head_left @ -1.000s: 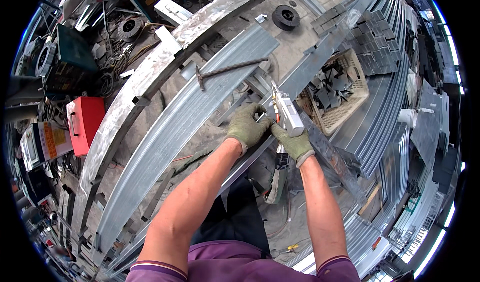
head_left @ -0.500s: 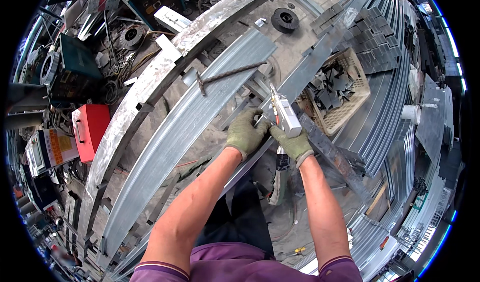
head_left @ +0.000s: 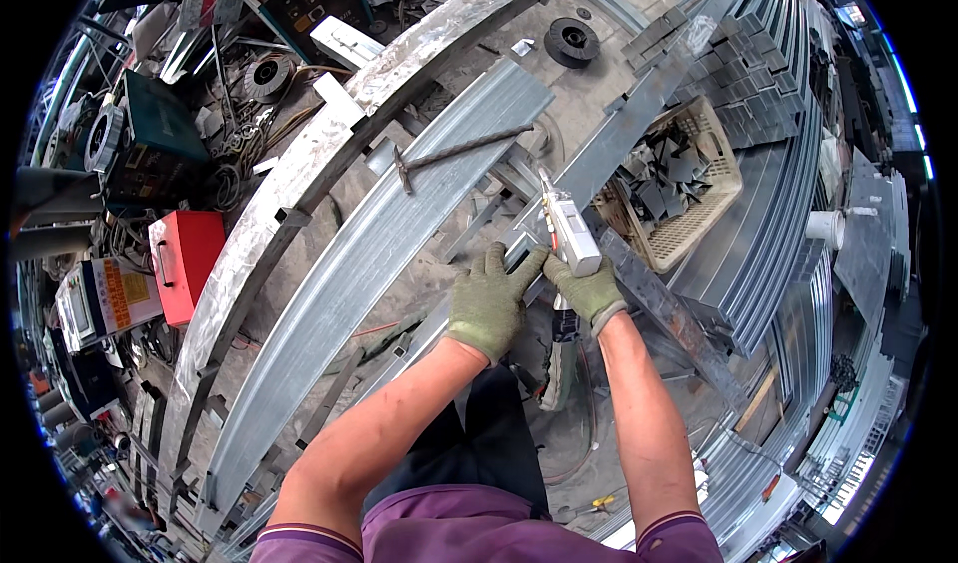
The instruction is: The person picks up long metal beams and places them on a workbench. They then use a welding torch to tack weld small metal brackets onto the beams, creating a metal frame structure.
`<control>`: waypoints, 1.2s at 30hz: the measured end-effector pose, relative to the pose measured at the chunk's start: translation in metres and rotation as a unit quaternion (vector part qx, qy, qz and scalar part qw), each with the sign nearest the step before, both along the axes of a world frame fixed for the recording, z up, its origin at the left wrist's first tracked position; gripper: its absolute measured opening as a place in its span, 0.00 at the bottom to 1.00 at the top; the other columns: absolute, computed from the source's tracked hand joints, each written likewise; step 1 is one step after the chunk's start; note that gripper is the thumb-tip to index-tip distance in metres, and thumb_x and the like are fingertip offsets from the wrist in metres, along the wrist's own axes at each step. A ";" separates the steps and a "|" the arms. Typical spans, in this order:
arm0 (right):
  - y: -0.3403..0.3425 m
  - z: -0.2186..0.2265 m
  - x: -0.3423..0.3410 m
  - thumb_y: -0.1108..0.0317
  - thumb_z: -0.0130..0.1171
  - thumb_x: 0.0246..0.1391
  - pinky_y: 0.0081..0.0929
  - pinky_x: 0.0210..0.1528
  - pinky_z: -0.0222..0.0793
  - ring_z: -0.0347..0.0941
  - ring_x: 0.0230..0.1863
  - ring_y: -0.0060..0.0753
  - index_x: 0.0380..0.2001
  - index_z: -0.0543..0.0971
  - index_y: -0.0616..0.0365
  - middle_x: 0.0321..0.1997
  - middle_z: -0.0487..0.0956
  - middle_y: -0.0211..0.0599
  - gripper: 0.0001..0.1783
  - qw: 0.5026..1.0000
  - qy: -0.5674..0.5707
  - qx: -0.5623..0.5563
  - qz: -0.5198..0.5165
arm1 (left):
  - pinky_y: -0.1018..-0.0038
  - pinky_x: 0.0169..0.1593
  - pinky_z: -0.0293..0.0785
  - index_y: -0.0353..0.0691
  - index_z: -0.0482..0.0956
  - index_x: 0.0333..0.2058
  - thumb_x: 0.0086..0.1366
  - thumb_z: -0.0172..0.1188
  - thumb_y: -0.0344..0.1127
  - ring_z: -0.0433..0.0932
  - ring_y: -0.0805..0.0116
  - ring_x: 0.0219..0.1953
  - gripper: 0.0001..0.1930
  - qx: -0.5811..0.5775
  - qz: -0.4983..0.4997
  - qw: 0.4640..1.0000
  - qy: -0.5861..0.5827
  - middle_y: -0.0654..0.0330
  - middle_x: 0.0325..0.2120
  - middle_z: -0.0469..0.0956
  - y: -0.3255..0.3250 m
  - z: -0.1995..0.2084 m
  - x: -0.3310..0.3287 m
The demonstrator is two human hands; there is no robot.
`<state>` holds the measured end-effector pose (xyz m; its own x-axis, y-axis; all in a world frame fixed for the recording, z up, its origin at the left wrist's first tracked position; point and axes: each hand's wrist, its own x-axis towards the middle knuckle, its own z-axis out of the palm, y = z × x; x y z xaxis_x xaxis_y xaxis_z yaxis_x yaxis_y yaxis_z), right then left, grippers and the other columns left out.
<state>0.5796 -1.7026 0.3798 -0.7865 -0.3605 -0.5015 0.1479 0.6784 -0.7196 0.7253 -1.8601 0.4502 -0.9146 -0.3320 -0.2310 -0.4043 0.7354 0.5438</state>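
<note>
My right hand [head_left: 587, 289], in a green work glove, is wrapped round a white and metal handheld gun-shaped tool [head_left: 573, 234], which looks like a laser welding gun. Its thin nozzle points away from me, and a sleeved cable [head_left: 562, 363] hangs below it. My left hand [head_left: 487, 308], gloved alike, lies with fingers apart on a long galvanized steel profile [head_left: 611, 154] that runs from lower left to upper right. The left fingertips come close to the right hand and the tool. What lies under the left palm is hidden.
Left of my hands, a wide galvanized channel [head_left: 349, 254] carries a chipping hammer [head_left: 464, 151]. A cream plastic crate [head_left: 720, 192] of metal offcuts stands at right, near stacked steel profiles [head_left: 788, 234]. Beyond are a wire spool [head_left: 572, 42] and, far left, a red box [head_left: 188, 267].
My left hand has turned and slid slightly nearer to me, its fingers spreading out on the profile. The right hand and the tool have hardly moved.
</note>
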 end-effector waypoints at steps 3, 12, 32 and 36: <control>-0.004 0.006 0.001 0.52 0.85 0.45 0.37 0.47 0.82 0.83 0.46 0.36 0.55 0.79 0.68 0.49 0.85 0.48 0.41 0.999 -0.028 -0.023 -0.009 | 0.47 0.59 0.74 0.61 0.67 0.73 0.61 0.63 0.32 0.76 0.37 0.58 0.40 0.004 -0.005 1.000 -0.001 0.41 0.63 0.70 -0.001 -0.001 0.000; -0.017 0.054 0.001 0.60 0.80 0.54 0.32 0.47 0.81 0.84 0.45 0.30 0.55 0.81 0.59 0.48 0.87 0.35 0.28 0.996 -0.059 -0.051 0.038 | 0.46 0.58 0.75 0.60 0.65 0.75 0.60 0.64 0.33 0.76 0.36 0.58 0.42 -0.010 -0.022 1.000 -0.008 0.40 0.64 0.69 -0.003 -0.004 0.001; 0.057 0.209 0.070 0.70 0.72 0.59 0.26 0.38 0.72 0.74 0.35 0.20 0.48 0.81 0.60 0.37 0.78 0.25 0.16 0.983 0.039 -0.052 0.172 | 0.46 0.58 0.74 0.53 0.66 0.73 0.69 0.62 0.56 0.75 0.38 0.59 0.38 -0.055 -0.049 0.997 0.022 0.37 0.62 0.69 -0.001 -0.005 0.004; 0.042 0.200 0.092 0.69 0.74 0.54 0.27 0.39 0.81 0.84 0.34 0.22 0.44 0.85 0.60 0.34 0.87 0.29 0.14 0.993 -0.018 -0.057 0.099 | 0.46 0.59 0.72 0.51 0.67 0.73 0.69 0.62 0.56 0.71 0.39 0.63 0.37 -0.039 -0.049 0.998 0.006 0.38 0.62 0.69 0.000 -0.007 0.003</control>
